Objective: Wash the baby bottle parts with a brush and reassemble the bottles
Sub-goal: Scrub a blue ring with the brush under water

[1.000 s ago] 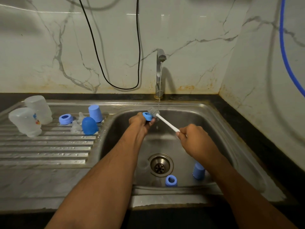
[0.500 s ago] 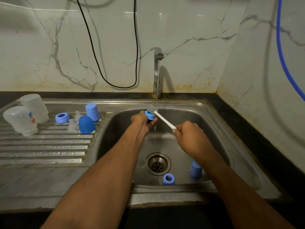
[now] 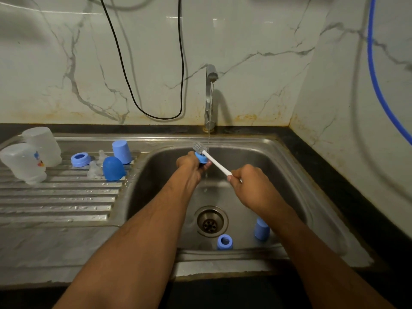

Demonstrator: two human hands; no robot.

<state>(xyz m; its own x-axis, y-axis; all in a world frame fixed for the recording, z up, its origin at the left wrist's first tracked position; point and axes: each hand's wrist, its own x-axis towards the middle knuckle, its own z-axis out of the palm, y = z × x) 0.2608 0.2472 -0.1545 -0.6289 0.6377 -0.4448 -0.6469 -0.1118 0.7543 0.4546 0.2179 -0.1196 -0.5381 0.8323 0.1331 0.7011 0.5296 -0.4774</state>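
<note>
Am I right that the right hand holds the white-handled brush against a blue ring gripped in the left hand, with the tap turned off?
Not quite: the tap is running. The head view shows a thin stream falling past the brush into the sink. The rest holds: the right hand holds the white handle, its bristles against the blue ring gripped in the left hand.

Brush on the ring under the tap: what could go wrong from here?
The left hand holds the wet blue ring only at its edge; brush pressure could knock it into the sink. The right hand has its grip at the handle's far end, so control may be poor.
</note>
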